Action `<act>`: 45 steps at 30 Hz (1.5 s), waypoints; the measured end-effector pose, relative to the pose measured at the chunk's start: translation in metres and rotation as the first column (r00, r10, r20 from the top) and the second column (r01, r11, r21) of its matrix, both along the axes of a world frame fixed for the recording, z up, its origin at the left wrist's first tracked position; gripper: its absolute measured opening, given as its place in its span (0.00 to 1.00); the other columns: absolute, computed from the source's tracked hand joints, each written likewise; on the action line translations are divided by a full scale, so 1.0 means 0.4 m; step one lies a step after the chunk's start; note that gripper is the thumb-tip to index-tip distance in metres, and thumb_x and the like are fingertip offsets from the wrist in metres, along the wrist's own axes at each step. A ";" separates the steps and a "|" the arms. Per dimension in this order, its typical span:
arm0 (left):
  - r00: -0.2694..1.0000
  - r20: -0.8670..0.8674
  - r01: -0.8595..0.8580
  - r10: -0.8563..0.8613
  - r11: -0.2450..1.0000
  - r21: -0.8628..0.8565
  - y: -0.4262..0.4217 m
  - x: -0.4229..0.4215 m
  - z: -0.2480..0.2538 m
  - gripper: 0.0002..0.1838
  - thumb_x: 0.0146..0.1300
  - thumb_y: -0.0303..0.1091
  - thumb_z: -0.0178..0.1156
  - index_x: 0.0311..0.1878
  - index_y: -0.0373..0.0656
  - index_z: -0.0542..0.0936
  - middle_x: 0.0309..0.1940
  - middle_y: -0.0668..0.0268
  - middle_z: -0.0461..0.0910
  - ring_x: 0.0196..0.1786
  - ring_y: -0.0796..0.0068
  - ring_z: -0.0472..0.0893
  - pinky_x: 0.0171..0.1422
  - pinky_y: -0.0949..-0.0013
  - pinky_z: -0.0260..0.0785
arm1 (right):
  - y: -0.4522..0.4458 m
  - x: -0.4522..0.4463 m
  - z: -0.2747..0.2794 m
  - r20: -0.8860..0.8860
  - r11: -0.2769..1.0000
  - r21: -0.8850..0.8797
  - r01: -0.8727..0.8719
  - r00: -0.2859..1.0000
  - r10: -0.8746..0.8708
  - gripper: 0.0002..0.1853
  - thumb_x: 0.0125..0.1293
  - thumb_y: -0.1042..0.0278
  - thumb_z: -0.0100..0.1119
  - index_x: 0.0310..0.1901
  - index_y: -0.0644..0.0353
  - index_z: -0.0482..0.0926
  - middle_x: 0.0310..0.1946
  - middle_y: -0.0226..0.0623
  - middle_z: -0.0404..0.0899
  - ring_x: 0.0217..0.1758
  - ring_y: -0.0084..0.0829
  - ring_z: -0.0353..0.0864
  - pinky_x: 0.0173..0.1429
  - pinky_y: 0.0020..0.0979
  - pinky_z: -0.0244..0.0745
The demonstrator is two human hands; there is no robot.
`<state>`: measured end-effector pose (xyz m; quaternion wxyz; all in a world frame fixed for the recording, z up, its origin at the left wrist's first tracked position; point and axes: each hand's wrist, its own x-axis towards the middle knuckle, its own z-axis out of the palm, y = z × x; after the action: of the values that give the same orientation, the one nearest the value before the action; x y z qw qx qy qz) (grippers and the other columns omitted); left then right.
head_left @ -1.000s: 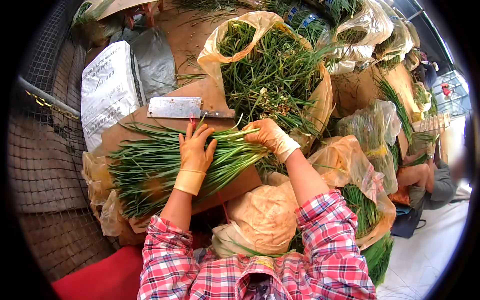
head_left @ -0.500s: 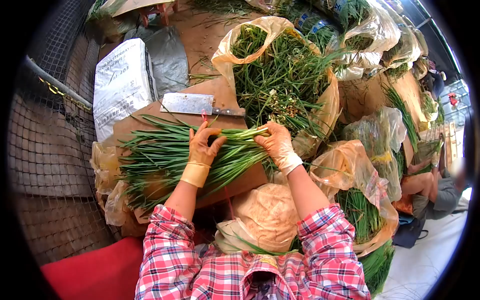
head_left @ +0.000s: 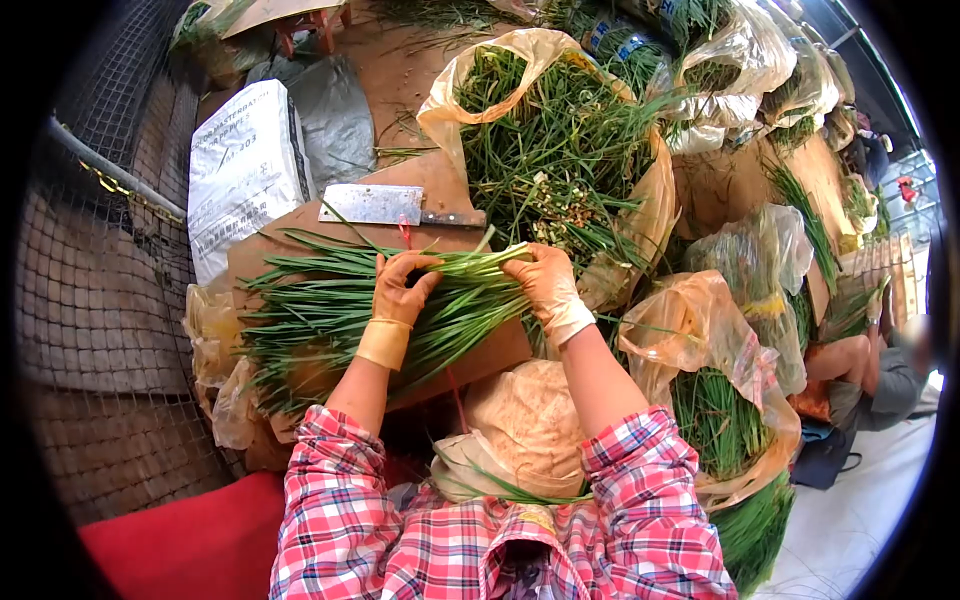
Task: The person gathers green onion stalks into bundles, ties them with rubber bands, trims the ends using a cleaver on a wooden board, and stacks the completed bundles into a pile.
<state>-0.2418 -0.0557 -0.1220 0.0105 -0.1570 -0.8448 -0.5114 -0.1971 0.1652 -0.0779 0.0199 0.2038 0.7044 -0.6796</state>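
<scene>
A broad bunch of green chives (head_left: 310, 315) lies across a brown board (head_left: 420, 385), leaf tips fanned to the left and pale stem ends to the right. My left hand (head_left: 400, 285), in a tan glove, is closed around the upper stems. With fingers and thumb, my gloved right hand (head_left: 545, 285) grips the pale ends. Behind the bunch, a cleaver (head_left: 372, 204) with a dark handle rests flat on the board. Close beyond my right hand stands a large open plastic bag (head_left: 445, 110) stuffed with loose leaves and trimmings.
A white printed sack (head_left: 245, 180) stands at the left beside wire mesh (head_left: 110, 340). On the right are a bag of chives (head_left: 715, 420) and more bundles. Another person's arm (head_left: 845, 370) shows at far right. A tan wrapped bundle (head_left: 530, 420) sits before my body.
My right hand has shifted slightly left along with the pale stem ends, and some ends now stick up above the bunch. My left hand stays nearly in place.
</scene>
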 end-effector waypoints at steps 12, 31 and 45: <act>0.983 -0.155 0.069 -0.095 0.983 -0.168 0.013 0.018 0.027 0.21 0.47 0.42 0.70 0.47 0.57 0.83 0.38 0.66 0.80 0.56 0.60 0.72 0.71 0.43 0.39 | 0.187 -0.097 0.218 -0.220 0.897 0.350 0.272 0.954 -0.203 0.03 0.56 0.67 0.62 0.30 0.56 0.82 0.31 0.33 0.80 0.34 0.29 0.77 0.43 0.30 0.75; 0.996 0.022 0.090 -0.089 0.995 -0.045 0.014 -0.045 0.114 0.17 0.53 0.27 0.63 0.48 0.43 0.80 0.40 0.62 0.82 0.45 0.68 0.80 0.54 0.67 0.69 | 0.314 0.859 0.108 0.923 0.325 0.286 -0.901 0.350 0.161 0.19 0.49 0.52 0.61 0.34 0.61 0.82 0.36 0.49 0.81 0.39 0.49 0.80 0.47 0.42 0.75; 0.695 -0.716 0.006 -0.060 0.997 -0.078 -0.009 0.096 0.599 0.14 0.54 0.18 0.60 0.44 0.39 0.79 0.40 0.59 0.82 0.43 0.66 0.82 0.47 0.68 0.72 | 0.213 1.010 -0.098 0.751 0.631 0.265 -0.729 0.567 0.340 0.16 0.53 0.61 0.54 0.43 0.50 0.83 0.37 0.47 0.81 0.43 0.45 0.80 0.50 0.40 0.73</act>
<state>-0.2033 -0.0595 0.1175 0.3245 -0.3591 -0.7881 -0.3802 0.2070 0.2503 -0.1171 0.4138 0.1818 0.8432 -0.2911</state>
